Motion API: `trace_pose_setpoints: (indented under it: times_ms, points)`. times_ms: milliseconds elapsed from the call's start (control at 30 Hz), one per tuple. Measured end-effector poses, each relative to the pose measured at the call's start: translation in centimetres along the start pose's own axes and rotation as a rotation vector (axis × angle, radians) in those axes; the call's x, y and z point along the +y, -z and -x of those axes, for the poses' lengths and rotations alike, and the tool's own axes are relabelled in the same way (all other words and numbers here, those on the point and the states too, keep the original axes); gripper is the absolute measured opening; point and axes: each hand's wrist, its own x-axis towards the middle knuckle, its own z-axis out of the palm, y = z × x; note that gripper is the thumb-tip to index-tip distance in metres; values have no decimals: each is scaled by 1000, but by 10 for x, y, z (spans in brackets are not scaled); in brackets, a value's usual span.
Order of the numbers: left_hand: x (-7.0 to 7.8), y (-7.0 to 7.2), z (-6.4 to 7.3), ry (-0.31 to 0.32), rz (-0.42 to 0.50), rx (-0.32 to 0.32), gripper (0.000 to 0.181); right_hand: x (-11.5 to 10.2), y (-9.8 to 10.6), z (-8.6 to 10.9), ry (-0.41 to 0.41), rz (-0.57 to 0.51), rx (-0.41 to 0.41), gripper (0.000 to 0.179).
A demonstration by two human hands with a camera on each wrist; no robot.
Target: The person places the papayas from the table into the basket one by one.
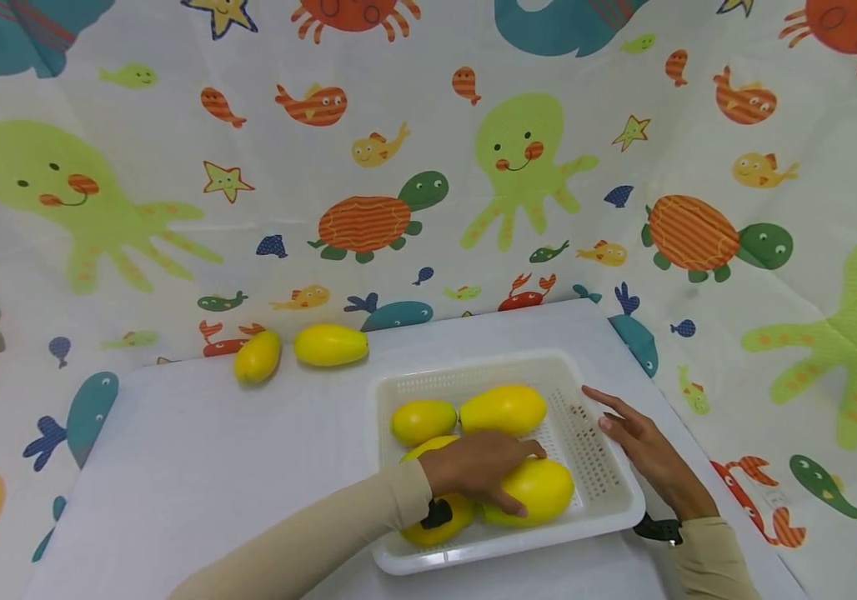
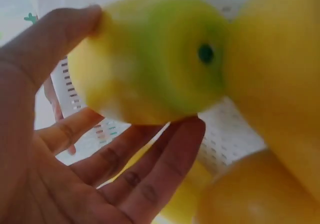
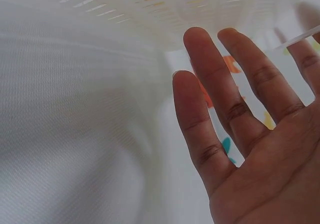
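Observation:
A white plastic basket (image 1: pixel 466 554) with slotted sides holds several yellow papayas. My left hand (image 1: pixel 484 467) reaches over it and grips the front right papaya (image 1: pixel 548 492), thumb on one side and fingers on the other. In the left wrist view this papaya (image 2: pixel 150 59) has a greenish end with a dark stem spot. Other papayas lie around it: a large one (image 1: pixel 503 409) behind, a smaller one (image 1: pixel 423 422) at back left, and one (image 1: pixel 443 521) partly under my left wrist. At the basket's right rim, my right hand (image 1: pixel 646 454) rests with fingers extended (image 3: pixel 210 79).
Two more papayas lie outside the basket near the table's back edge, a small one (image 1: pixel 258 357) and a longer one (image 1: pixel 331 345). The table (image 1: pixel 248 467) has a white cover. Behind it hangs a curtain (image 1: pixel 413 108) printed with sea animals.

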Motion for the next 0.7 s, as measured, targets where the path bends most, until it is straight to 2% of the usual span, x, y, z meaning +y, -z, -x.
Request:
trace_pose_setpoints:
  times_ms: [267,467,700]
  points:
    - [-8,7,4,103,-27,59,78,-2,-2,1,-17,-1,6,56]
    - [-9,5,4,105,-59,83,77,-3,-3,1,-26,-7,3,56]
    - [-6,3,6,123,-150,117,80,0,-2,1,-21,4,10,55]
